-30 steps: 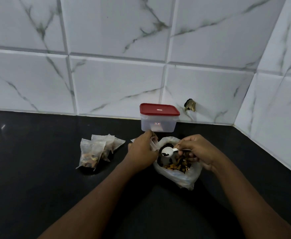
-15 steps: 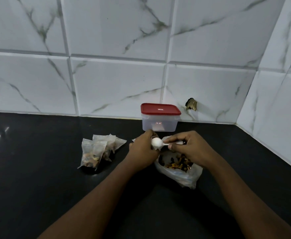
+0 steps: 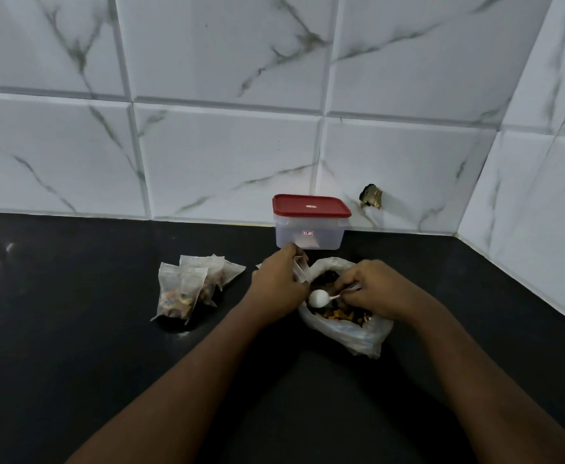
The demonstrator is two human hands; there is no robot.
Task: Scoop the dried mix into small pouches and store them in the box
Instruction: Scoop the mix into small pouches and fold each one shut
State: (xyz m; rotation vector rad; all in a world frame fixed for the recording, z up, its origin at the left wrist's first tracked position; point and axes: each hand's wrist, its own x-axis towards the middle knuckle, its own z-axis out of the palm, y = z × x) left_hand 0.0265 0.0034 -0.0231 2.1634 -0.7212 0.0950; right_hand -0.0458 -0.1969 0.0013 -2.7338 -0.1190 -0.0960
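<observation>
Nearest: the plastic bag (image 3: 344,334) of dried mix (image 3: 339,314) sags open on the black countertop (image 3: 73,363) with nothing propping it, so a hard dig could drag or tip it and spill. Right hand (image 3: 375,289) pinches the white spoon (image 3: 319,298) by the far end of its thin handle, with the bowl low over the mix and close against the left hand; can't tell if it's loaded. A grip that far back gives little control, so a wobble on the lift likely sheds pieces. Left hand (image 3: 276,286) is curled round a small clear pouch (image 3: 300,270) just above the bag's rim. The mouth looks narrow, so the main risk is the spoon missing it or the mouth folding shut mid-pour. Further left, the filled pouches (image 3: 187,289) lean in a loose pile; can't confirm they're sealed, and a bump could leak them. Farthest, the box (image 3: 309,234) sits by the tiled wall with its red lid (image 3: 311,205) on. Nothing visibly stored yet, both hands occupied, so opening it means setting something down first.
</observation>
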